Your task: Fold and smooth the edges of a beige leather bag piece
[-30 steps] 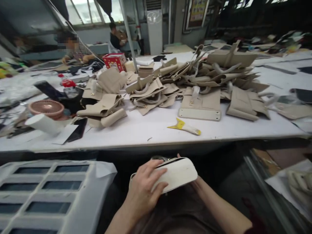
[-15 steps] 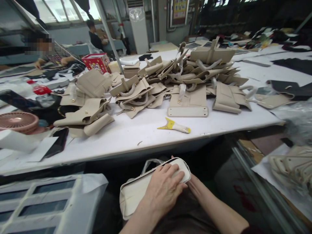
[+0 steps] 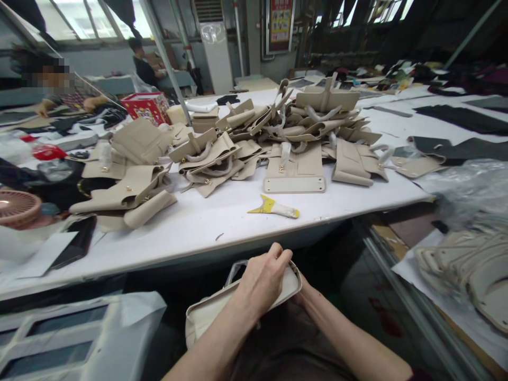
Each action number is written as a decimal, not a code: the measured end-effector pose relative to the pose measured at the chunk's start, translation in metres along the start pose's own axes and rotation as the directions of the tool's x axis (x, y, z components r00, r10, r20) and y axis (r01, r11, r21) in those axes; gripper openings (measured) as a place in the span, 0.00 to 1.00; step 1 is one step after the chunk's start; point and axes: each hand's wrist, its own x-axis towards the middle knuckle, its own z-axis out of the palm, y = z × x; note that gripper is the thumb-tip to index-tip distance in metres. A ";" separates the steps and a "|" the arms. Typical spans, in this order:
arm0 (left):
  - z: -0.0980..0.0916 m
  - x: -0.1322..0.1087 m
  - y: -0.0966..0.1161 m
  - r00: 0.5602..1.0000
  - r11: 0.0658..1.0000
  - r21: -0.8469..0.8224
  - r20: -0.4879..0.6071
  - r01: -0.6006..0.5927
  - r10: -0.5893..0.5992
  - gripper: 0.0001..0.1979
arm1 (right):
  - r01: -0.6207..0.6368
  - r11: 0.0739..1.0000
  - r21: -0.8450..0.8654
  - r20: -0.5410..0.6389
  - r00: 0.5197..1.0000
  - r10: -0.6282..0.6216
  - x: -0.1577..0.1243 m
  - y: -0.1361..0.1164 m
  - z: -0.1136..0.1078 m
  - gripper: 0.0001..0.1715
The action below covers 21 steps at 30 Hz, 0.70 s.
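Observation:
On my lap lies a cream leather bag (image 3: 206, 315), its bottom panel turned up. My left hand (image 3: 262, 278) lies across its far end with the fingers curled over the top edge, gripping it. My right hand (image 3: 300, 293) is tucked under the same end, mostly hidden behind the bag; only the wrist and a bit of the palm show. A clear handle loop pokes out behind the bag. On the white table (image 3: 238, 211) ahead lies a small yellow-and-cream scraper (image 3: 273, 208).
A big heap of beige bag pieces (image 3: 278, 137) covers the table's far half. A pink fan (image 3: 18, 206), black phone (image 3: 77, 241) and red box (image 3: 145, 106) sit left. A grey plastic crate (image 3: 79, 338) stands at my left knee. Finished cream bags (image 3: 468, 270) lie right. Other people work at the back.
My left hand has slid from lying flat on the bag's panel up to its far end and curled over the edge. The view has swung a little to the right.

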 end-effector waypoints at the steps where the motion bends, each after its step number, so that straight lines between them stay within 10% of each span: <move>1: -0.001 0.007 -0.004 1.000 1.000 -0.002 -0.018 -0.020 0.020 0.17 | -0.056 0.998 0.040 0.016 0.998 0.055 -0.001 0.002 -0.001 0.24; 8: 0.003 0.041 -0.032 0.956 0.952 -0.196 0.130 -0.235 0.263 0.13 | -0.252 0.956 0.149 0.008 0.967 0.254 -0.029 -0.010 -0.028 0.27; 14: 0.006 0.047 -0.042 0.929 0.915 -0.267 0.131 -0.303 0.346 0.12 | 0.150 0.953 -0.262 0.018 0.988 -0.151 -0.061 -0.055 -0.049 0.25; 21: 0.013 0.056 -0.049 0.910 0.896 -0.327 0.184 -0.300 0.372 0.13 | 0.274 0.851 -0.447 0.093 0.961 -0.260 -0.063 -0.073 -0.044 0.21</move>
